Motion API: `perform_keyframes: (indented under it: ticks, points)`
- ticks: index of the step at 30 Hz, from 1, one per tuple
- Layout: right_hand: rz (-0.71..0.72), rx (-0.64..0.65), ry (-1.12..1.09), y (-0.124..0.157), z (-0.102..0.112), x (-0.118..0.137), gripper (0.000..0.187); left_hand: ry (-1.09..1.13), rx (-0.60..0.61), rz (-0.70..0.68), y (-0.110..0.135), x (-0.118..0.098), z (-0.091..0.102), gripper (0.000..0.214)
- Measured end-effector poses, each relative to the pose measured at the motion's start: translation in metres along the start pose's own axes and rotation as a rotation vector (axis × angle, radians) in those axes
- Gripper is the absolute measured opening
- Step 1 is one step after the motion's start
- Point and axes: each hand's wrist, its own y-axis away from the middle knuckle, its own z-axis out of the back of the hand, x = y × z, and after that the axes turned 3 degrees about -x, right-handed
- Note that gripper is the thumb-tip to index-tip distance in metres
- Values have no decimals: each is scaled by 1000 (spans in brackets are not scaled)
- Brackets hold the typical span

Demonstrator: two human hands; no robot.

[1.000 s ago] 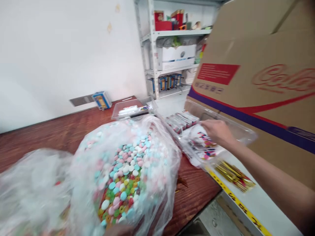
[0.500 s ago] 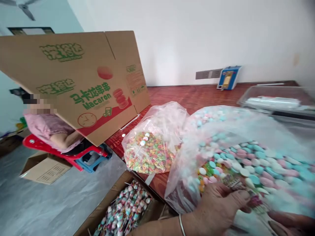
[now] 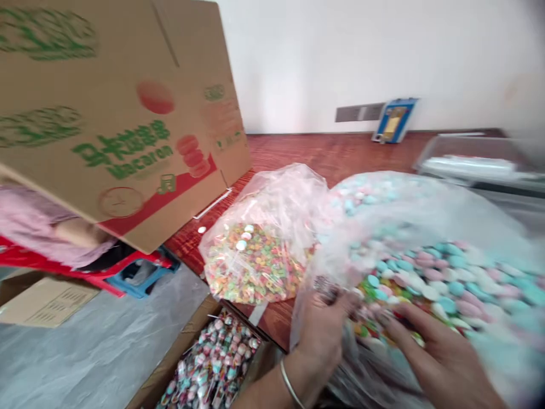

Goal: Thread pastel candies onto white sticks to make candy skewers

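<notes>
My left hand [image 3: 317, 335], wearing a silver bangle [image 3: 290, 385], pinches a small wrapper [image 3: 327, 287] with dark print at the near edge of a large clear bag [image 3: 383, 218]. Pink, white and blue candies [image 3: 447, 272] fill that bag. Nearer to me lie small orange, green and red candies [image 3: 364, 329]. My right hand [image 3: 443, 355] reaches among them from the right, thumb and fingertips drawn close together. Blur hides what, if anything, is between those fingertips. To the left stands a second clear bag [image 3: 259, 261] of small colourful candies, a short candy stick [image 3: 244, 237] on it.
Below the table edge, a carton [image 3: 183, 346] holds many wrapped candy sticks [image 3: 221, 358]. A large printed cardboard box [image 3: 128, 113] stands at left, partly hiding a seated person in a pink top [image 3: 38, 227]. A blue device [image 3: 395, 120] and clear plastic tray [image 3: 472, 149] sit at the back.
My left hand has moved left with the wrapper. The right hand has come in from the lower right to the candies. The view has shifted, so the box looks larger and nearer.
</notes>
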Motion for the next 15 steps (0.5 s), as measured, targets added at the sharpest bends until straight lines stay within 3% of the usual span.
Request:
perform_keyframes:
  ticks: [4,8,11,15]
  points:
    - [-40,88,1,-16,-7,30,41,40,-82,-1,-13,7,15,28]
    - [-102,131,-101,-20,-16,28,48,73,-167,19,-18,12,21,31]
    - [-212,181,-281,-20,-15,26,50,84,-161,-46,-17,12,19,27]
    - [-344,273,-514,-18,-8,25,39,36,-146,-135,-16,15,17,23]
